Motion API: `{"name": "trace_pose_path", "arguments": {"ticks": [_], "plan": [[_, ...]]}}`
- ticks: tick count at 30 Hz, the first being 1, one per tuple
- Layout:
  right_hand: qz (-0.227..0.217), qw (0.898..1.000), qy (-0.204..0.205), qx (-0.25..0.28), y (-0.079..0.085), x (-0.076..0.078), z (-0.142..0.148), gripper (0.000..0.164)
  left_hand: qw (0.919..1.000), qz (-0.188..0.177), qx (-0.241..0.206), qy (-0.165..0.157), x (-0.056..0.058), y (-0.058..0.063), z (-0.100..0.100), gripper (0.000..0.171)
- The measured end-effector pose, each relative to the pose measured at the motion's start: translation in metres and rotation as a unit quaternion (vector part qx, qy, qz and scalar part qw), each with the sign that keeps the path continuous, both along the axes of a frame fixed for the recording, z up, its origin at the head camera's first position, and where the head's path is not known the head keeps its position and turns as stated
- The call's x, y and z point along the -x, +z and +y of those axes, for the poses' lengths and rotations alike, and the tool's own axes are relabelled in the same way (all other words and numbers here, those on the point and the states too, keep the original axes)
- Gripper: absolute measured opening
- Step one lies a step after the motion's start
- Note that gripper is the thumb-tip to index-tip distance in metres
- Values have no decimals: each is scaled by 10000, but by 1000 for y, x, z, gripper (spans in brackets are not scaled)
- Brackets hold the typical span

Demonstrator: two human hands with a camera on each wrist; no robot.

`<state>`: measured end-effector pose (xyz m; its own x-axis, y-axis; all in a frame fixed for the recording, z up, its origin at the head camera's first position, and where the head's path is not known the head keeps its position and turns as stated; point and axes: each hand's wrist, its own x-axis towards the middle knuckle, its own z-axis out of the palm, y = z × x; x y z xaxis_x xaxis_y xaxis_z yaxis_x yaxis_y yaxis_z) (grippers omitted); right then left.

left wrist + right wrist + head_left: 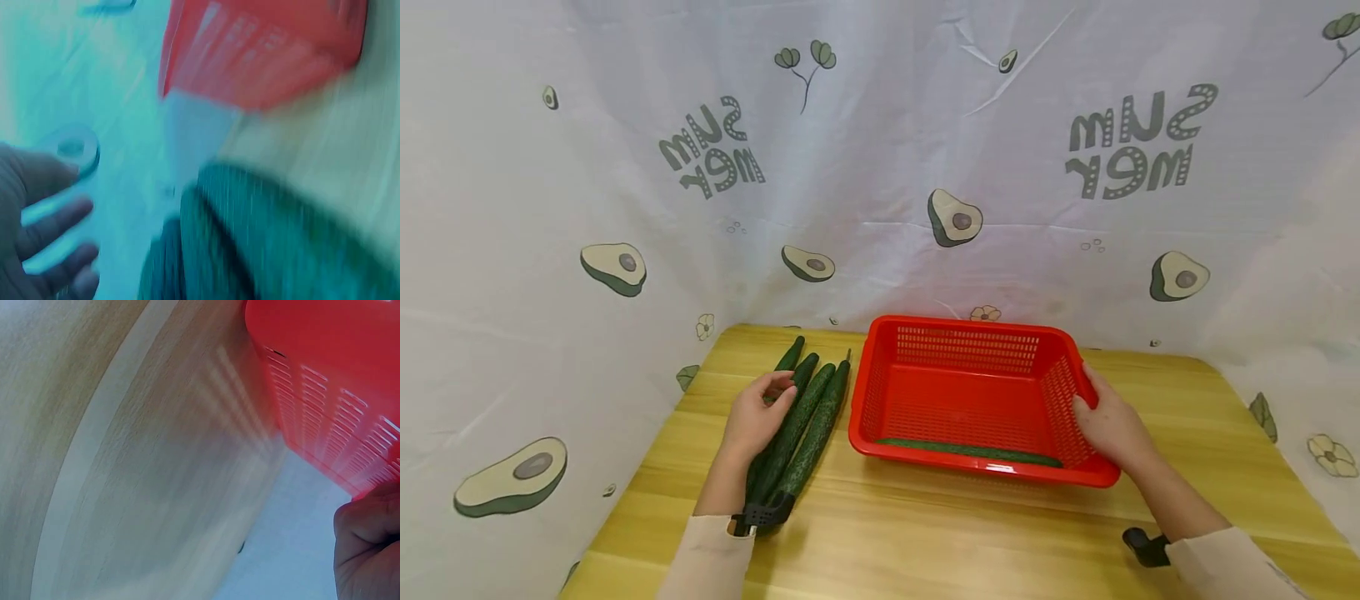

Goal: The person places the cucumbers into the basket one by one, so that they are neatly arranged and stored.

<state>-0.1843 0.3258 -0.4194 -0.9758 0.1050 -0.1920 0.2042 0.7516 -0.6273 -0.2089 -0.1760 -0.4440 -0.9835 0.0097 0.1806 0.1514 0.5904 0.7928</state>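
A red plastic basket [958, 463] with slotted walls stands on the table, and my right hand [1112, 423] grips its right rim. One long green cucumber [970, 451] lies inside along the near wall. To the basket's left, several cucumbers [816, 425] lie side by side. My left hand [754, 419] hovers over the left part of that group, fingers loosely bent with nothing visible between them. The left wrist view, which is blurred, has the fingers [55, 226] spread and apart from the cucumbers [275, 234]. In the right wrist view, the right hand [372, 544] is partly cut off at the basket wall [312, 344].
The wooden table [925, 533] has a light yellow grain. Behind and beside it hangs a pale curtain [865, 167] printed with avocados, close to the table's back edge. Black wrist straps [763, 515] show at both sleeves.
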Motion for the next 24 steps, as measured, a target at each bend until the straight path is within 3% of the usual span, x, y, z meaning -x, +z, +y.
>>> {"name": "trace_pose_path", "arguments": {"ticks": [6, 11, 18, 24], "plan": [[64, 10000, 60, -44, 1, -1, 1, 71, 9905, -729, 785, 858, -6, -16, -32, 50], [51, 10000, 39, -36, 2, -2, 0, 70, 9781, -1436, 978, 1143, -11, -28, -40, 55], [10, 10000, 5, 68, 2, -2, -1, 71, 9769, -1366, 996, 1310, -10, -36, -47, 52], [75, 9999, -4, 70, -1, -3, 1, 70, 9773, -1398, 994, 1241, -7, -37, -49, 63]]}}
